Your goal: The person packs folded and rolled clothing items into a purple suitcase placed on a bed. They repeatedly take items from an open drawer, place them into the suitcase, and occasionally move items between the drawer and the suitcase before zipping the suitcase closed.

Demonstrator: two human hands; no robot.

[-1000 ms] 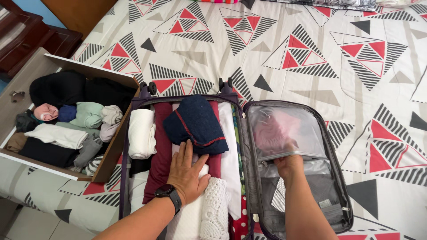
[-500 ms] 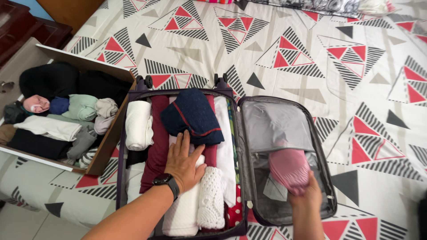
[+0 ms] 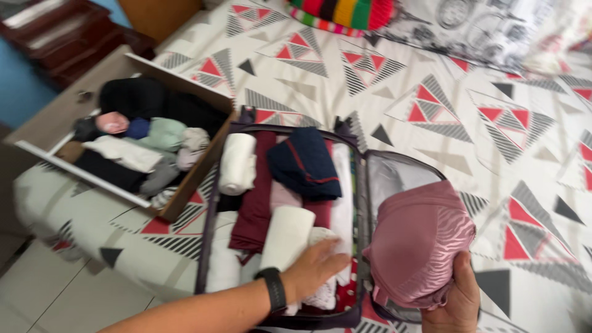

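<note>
The right hand (image 3: 453, 296), at about five o'clock and nearest the camera, is closed around the lower edge of a pink bra (image 3: 416, 246), holding it up above the open lid half of the suitcase (image 3: 370, 185). The bra's folded cups hide most of the clear lid pocket behind them. At six o'clock the left hand (image 3: 314, 268), with a black watch (image 3: 273, 288) on its wrist, lies flat and open on the packed clothes, fingers spread over a white knitted piece (image 3: 320, 295). Just beyond the fingers, toward twelve o'clock, stand a rolled white towel (image 3: 287, 237), a maroon garment (image 3: 256, 197) and a folded navy garment (image 3: 305, 163); another white roll (image 3: 237, 163) sits at the left wall. At ten o'clock, touching the suitcase, an open wooden drawer (image 3: 185, 191) holds rolled socks and dark clothes. All of it rests on a bedsheet (image 3: 431, 105) printed with triangles. At twelve o'clock, farthest away, lies a striped bright cushion (image 3: 345, 12).
</note>
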